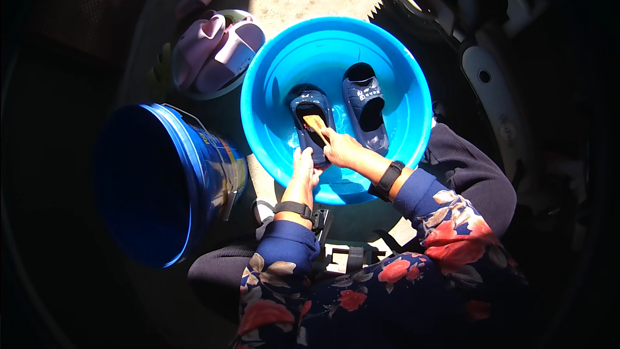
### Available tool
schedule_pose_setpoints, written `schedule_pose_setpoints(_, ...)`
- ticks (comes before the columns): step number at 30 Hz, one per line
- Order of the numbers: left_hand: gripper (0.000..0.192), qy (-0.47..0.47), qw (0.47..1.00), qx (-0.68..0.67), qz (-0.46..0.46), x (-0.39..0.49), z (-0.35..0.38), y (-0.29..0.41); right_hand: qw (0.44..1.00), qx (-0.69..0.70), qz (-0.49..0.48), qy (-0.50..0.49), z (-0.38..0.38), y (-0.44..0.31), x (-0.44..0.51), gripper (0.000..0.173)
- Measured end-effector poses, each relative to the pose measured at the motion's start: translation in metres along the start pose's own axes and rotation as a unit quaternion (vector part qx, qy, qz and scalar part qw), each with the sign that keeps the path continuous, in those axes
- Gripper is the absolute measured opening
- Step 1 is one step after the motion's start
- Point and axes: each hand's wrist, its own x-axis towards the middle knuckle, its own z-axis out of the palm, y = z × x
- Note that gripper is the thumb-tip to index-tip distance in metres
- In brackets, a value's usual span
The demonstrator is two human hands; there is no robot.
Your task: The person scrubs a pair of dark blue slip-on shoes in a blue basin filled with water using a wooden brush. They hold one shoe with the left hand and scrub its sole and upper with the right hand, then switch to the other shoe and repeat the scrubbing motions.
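Observation:
A round blue plastic basin with shallow water in it stands in front of me. My left hand grips the heel end of a dark blue slide slipper inside the basin. In my right hand is a scrubbing brush with a yellowish handle, its head down inside that slipper's opening; the bristles are mostly hidden. The matching dark blue slipper lies to the right in the basin, toe pointing away from me, touched by neither hand.
At the left a large blue bucket with a wire handle lies tipped, its mouth facing left. Behind it, pink slippers are heaped in a pale round container. A white and black two-wheeled vehicle stands close on the right.

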Motion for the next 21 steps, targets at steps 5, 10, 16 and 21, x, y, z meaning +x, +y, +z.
schedule_pose_setpoints(5,0.033,0.003,0.998,0.06,0.016,-0.009,0.009,-0.001,0.998,-0.054,0.017,-0.016,-0.005,0.009,-0.024,0.049)
schedule_pose_setpoints(10,0.034,0.003,0.986,0.158,0.044,-0.006,0.003,-0.008,0.997,-0.013,-0.001,0.074,0.003,0.012,0.014,0.049)
schedule_pose_setpoints(16,0.031,0.123,0.97,0.184,0.1,0.015,0.001,-0.022,1.0,-0.01,-0.004,0.016,0.013,0.04,-0.026,0.046)
schedule_pose_setpoints(21,0.051,0.05,0.98,0.188,0.032,0.002,0.005,-0.017,0.996,0.017,0.028,0.082,0.006,0.029,-0.005,0.045)
